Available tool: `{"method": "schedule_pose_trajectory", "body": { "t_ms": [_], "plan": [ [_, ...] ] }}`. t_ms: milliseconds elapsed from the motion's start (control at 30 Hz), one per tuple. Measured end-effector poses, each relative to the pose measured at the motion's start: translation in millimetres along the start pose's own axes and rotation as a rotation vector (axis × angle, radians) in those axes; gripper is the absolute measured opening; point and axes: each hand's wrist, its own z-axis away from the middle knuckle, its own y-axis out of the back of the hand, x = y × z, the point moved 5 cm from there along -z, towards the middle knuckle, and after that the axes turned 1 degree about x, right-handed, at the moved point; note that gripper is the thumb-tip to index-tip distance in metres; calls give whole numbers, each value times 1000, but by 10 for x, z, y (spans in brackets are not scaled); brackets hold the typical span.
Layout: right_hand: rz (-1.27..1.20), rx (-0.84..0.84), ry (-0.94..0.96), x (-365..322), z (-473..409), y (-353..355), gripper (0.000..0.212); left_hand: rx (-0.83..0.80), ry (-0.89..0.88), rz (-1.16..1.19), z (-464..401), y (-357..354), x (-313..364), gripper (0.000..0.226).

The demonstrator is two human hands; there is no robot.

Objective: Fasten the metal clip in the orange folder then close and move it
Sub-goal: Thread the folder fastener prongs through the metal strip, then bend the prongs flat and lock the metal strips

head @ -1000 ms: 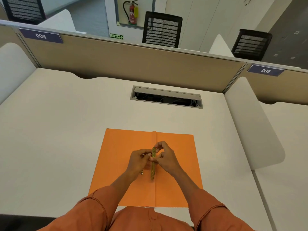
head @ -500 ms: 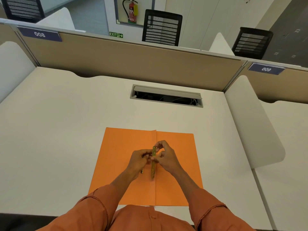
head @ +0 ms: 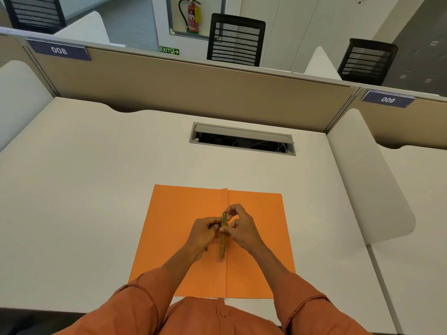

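Centrally, near the front edge of the white desk point(head: 84, 189), the orange folder point(head: 174, 238) lay open and flat, its crease running near to far. The metal clip point(head: 223, 234), a thin brass-coloured strip, lay along that crease. Left hand point(head: 204, 232) was curled against the clip's left side, fingertips pinched on it about midway. Right hand point(head: 242, 228) gripped it from the right, thumb and forefinger arched over its far end. Both orange sleeves point(head: 140, 303) reached in from the near edge. Farther off, a cable hatch point(head: 242, 139) stood open in the desk, before the tan partition point(head: 193, 93).
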Motion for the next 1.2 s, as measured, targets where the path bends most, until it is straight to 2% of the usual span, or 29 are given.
{"method": "schedule_pose_trajectory", "body": {
  "t_ms": [200, 367, 500, 667, 833, 1200],
  "plan": [
    [24, 1, -4, -4, -18, -20, 40, 27, -24, -51, 46, 46, -29, 35],
    [61, -4, -51, 5, -45, -46, 45, 162, -177, -369, 135, 139, -113, 32],
    [133, -10, -61, 3, -79, -85, 50, 71, -236, -688, 258, 90, -300, 49],
    [200, -17, -70, -4, -106, -108, 48, -31, -329, -858, 373, 27, -445, 63],
    [295, -30, -45, 2, -109, -127, 51, -98, -431, -928, 436, -45, -508, 66],
    [428, -39, -20, 57, -91, -118, 61, -147, -521, -1054, 466, -100, -574, 64]
  ]
}}
